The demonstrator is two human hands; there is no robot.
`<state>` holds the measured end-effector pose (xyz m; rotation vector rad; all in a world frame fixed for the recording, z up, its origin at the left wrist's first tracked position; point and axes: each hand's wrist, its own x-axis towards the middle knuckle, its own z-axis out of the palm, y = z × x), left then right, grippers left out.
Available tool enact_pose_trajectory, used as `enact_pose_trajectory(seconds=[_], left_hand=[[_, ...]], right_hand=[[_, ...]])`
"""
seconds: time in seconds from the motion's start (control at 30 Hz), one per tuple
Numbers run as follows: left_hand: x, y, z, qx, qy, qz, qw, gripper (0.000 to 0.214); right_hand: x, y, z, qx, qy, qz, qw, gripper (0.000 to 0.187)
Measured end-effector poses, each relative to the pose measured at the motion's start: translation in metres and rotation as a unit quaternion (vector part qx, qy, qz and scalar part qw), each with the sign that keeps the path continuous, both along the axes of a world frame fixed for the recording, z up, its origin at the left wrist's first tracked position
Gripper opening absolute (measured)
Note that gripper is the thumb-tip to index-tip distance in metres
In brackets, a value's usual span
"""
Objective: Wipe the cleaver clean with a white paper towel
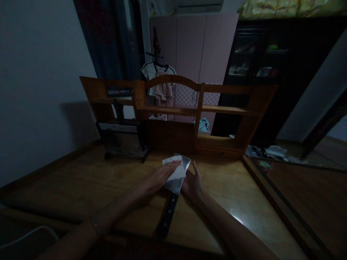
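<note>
Cleaver (174, 186) lies flat on the wooden desk (81, 187), mid-table, blade pointing away toward the shelf unit (173, 108), dark handle (168, 213) toward the person. A white tissue (177, 170) covers most of the blade. Left hand (162, 175) is spread flat, fingers straight, palm pressing the tissue down onto the blade. Right hand (193, 184) is open too, fingers extended, its edge against the blade's right side; thumb not visible. Judgement: the cleaver is heavy, rigid and blade-heavy, with smooth metal that is likely slick and an edge that is risky to touch. The safe place to take hold is the handle, or pressure on the flat only. The tissue is light and flimsy, tears easily and slides on steel. A dark rack (124, 139) stands well behind on the left.
</note>
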<state>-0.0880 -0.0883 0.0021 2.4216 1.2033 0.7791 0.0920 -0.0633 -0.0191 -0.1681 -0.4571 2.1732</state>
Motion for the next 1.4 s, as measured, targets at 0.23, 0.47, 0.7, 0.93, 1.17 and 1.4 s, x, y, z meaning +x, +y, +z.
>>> enact_pose_trajectory(seconds=[0.23, 0.47, 0.7, 0.93, 1.17, 1.4], left_hand=[[0.012, 0.033, -0.007, 0.054, 0.111, -0.011, 0.992, 0.048], [0.013, -0.004, -0.008, 0.039, 0.104, -0.07, 0.991, 0.05], [-0.032, -0.033, -0.001, -0.044, 0.075, -0.145, 0.986, 0.047], [-0.041, -0.016, -0.004, 0.008, 0.055, -0.072, 0.996, 0.045], [-0.015, 0.038, -0.016, 0.067, 0.088, 0.015, 0.994, 0.048], [0.025, 0.057, -0.013, 0.057, 0.084, -0.003, 0.995, 0.052]], right_hand=[[0.0, 0.001, -0.002, -0.004, 0.019, -0.016, 1.0, 0.049], [0.002, 0.003, -0.008, -0.017, -0.014, 0.005, 1.0, 0.05], [0.001, 0.003, -0.008, 0.003, -0.025, 0.028, 0.999, 0.054], [0.001, 0.003, -0.008, 0.025, -0.017, 0.033, 0.999, 0.058], [0.002, 0.0, -0.005, 0.016, 0.014, 0.023, 1.0, 0.058], [0.002, 0.001, -0.005, -0.037, 0.022, -0.002, 0.999, 0.053]])
